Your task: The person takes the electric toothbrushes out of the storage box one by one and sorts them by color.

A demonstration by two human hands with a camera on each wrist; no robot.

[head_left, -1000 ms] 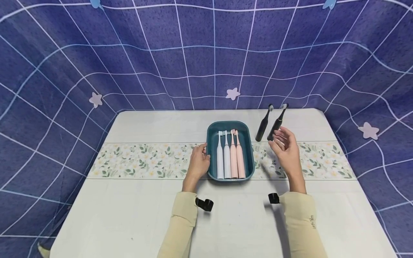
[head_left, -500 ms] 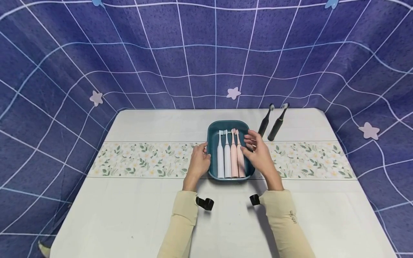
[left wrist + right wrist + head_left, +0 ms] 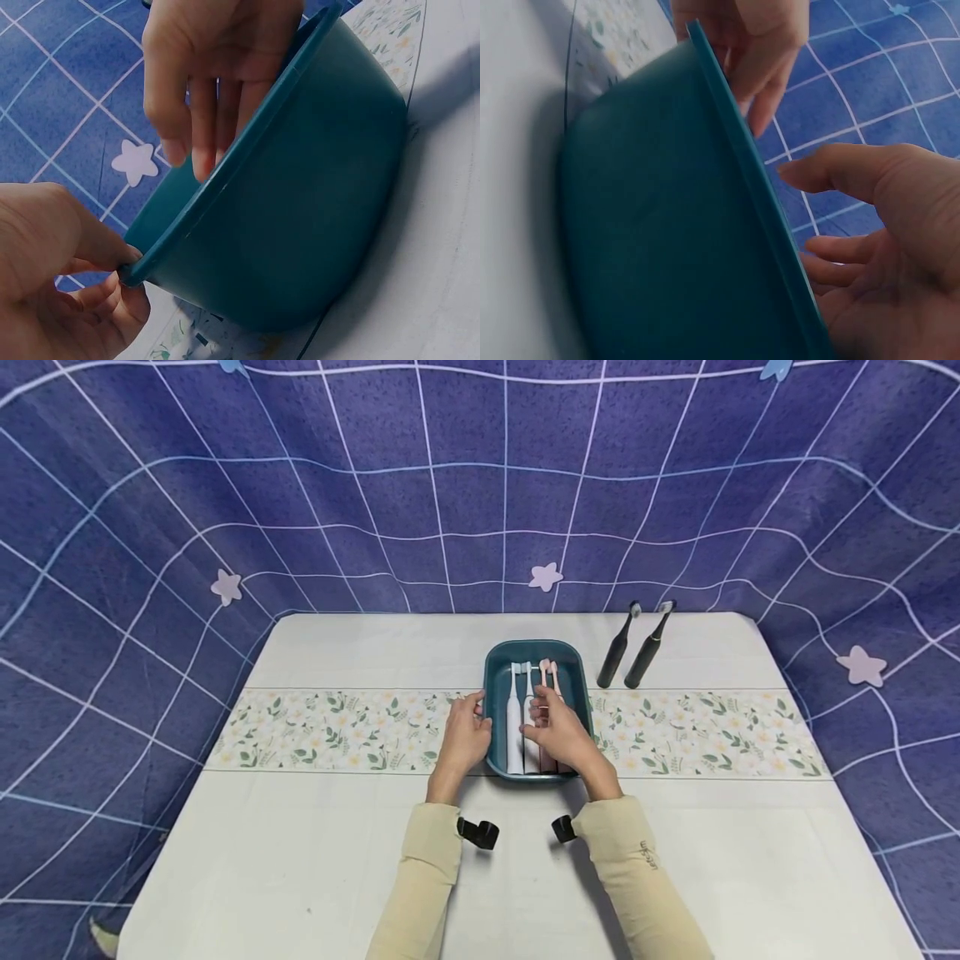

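A teal plastic basin (image 3: 499, 677) holds two white electric toothbrushes (image 3: 513, 731) and two pink ones (image 3: 545, 673), lying side by side with heads toward the back. With thumb and fingers my left hand (image 3: 463, 735) pinches the basin's left rim, plain in the left wrist view, where the hand (image 3: 60, 262) grips the lip. Over the basin hovers my right hand (image 3: 562, 735), thumb and fingers apart, covering much of the pink toothbrushes and part of one white one. In the right wrist view that hand (image 3: 900, 247) shows nothing between thumb and fingers.
Two black electric toothbrushes (image 3: 614, 658) lie on the white table (image 3: 337, 843) to the right of the basin, toward the back. A floral strip (image 3: 330, 731) crosses the table under the basin. Behind hangs a blue curtain (image 3: 360, 502) with grid lines and stars.
My right hand has moved left from beside the black toothbrushes, across the basin's right rim, to above the toothbrushes inside. My left hand has stayed at the left rim.
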